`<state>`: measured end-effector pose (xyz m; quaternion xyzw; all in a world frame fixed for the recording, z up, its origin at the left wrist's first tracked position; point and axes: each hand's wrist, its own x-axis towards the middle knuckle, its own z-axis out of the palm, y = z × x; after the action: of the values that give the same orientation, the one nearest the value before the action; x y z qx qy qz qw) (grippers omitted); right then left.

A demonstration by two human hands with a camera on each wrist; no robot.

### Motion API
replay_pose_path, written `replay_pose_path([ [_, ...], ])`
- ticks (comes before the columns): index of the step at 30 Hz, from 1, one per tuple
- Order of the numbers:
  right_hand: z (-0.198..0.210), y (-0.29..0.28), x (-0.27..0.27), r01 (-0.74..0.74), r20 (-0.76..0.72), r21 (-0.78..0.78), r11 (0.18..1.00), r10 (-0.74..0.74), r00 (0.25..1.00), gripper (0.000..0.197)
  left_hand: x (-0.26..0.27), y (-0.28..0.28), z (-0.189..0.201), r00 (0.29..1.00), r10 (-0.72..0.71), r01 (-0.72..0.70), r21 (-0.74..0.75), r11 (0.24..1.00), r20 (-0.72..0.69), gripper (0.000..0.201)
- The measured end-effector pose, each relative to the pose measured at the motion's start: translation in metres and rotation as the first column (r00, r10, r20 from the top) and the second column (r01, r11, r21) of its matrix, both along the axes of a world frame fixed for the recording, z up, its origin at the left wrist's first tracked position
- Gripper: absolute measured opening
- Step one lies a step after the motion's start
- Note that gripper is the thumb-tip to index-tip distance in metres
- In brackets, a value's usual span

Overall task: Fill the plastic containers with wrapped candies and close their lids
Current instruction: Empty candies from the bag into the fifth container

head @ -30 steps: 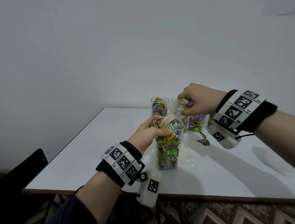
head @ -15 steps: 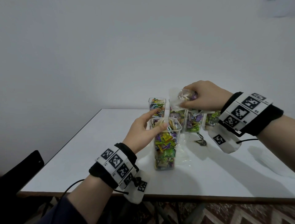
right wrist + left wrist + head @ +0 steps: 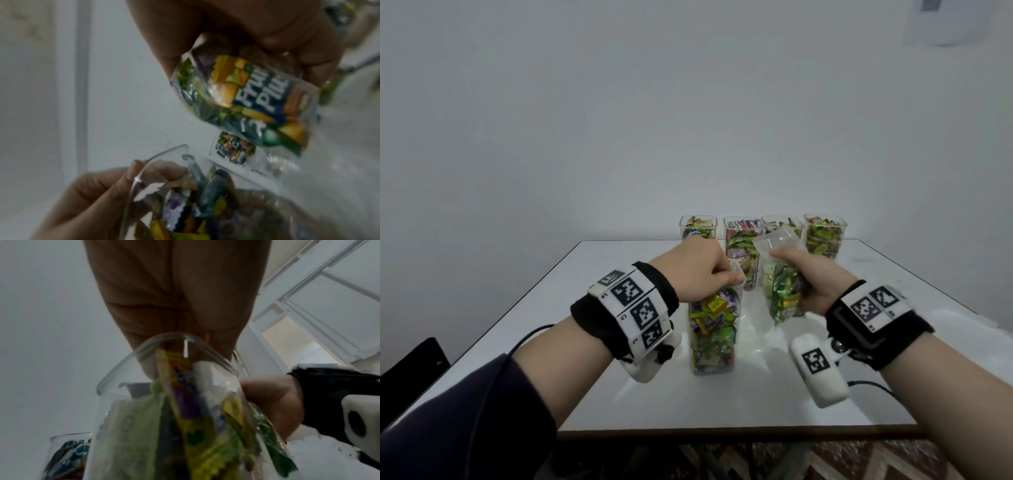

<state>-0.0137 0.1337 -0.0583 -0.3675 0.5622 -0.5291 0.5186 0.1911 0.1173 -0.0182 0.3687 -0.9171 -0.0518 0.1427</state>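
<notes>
Jar (image 3: 711, 329): upright under left hand (image 3: 693, 270), gripped at rim.
Bag (image 3: 782, 284): clutched in right hand (image 3: 813, 282), just right of jar, nearer.

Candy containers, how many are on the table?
5. Four stand in a row at the back: far left, second, third, far right. One stands in front, held by the left hand. More may be hidden.
</notes>
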Motion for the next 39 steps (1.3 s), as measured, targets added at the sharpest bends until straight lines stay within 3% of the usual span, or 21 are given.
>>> replay_pose_path([
  [3, -0.013, -0.006, 0.002, -0.067, 0.19, 0.096, 0.993, 0.048, 0.981, 0.029, 0.0, 0.001, -0.002, 1.0, 0.001, 0.0, 0.036, 0.999, -0.022, 0.053],
  [6, -0.022, -0.014, 0.005, -0.08, 0.3, 0.093, 0.992, 0.048, 0.953, 0.029, 0.003, 0.007, -0.013, 0.973, 0.01, -0.01, 0.004, 1.0, -0.231, 0.037],
  [9, -0.029, -0.023, 0.008, -0.088, 0.404, 0.095, 0.992, 0.043, 0.914, 0.033, 0.007, 0.018, -0.031, 0.838, 0.125, -0.155, -0.011, 0.988, -0.531, 0.077],
  [11, -0.033, -0.03, 0.006, -0.095, 0.459, 0.088, 0.992, 0.045, 0.887, 0.036, 0.007, 0.022, -0.04, 0.784, 0.254, -0.232, 0.112, 0.966, -0.566, 0.113],
  [13, -0.038, -0.038, 0.005, -0.082, 0.464, 0.086, 0.993, 0.033, 0.885, 0.036, 0.008, 0.019, -0.044, 0.754, 0.361, -0.255, 0.261, 0.931, -0.549, 0.128],
  [17, -0.058, -0.05, 0.006, -0.054, 0.465, 0.103, 0.993, -0.001, 0.885, 0.034, 0.01, 0.001, -0.052, 0.719, 0.422, -0.275, 0.333, 0.902, -0.552, 0.106],
  [23, -0.077, -0.061, -0.006, -0.076, 0.456, 0.119, 0.99, 0.013, 0.89, 0.037, 0.02, -0.024, -0.055, 0.665, 0.462, -0.264, 0.393, 0.881, -0.587, 0.135],
  [27, -0.082, -0.064, -0.006, -0.1, 0.544, 0.099, 0.99, 0.03, 0.839, 0.041, 0.029, -0.043, -0.05, 0.622, 0.489, -0.266, 0.423, 0.866, -0.611, 0.145],
  [33, -0.088, -0.07, -0.006, -0.102, 0.609, 0.073, 0.992, 0.036, 0.793, 0.044, 0.046, -0.089, -0.053, 0.565, 0.538, -0.343, 0.415, 0.843, -0.626, 0.117],
  [39, -0.091, -0.074, -0.008, -0.132, 0.606, 0.039, 0.99, 0.082, 0.791, 0.034, 0.058, -0.136, -0.054, 0.518, 0.555, -0.343, 0.436, 0.832, -0.651, 0.109],
])
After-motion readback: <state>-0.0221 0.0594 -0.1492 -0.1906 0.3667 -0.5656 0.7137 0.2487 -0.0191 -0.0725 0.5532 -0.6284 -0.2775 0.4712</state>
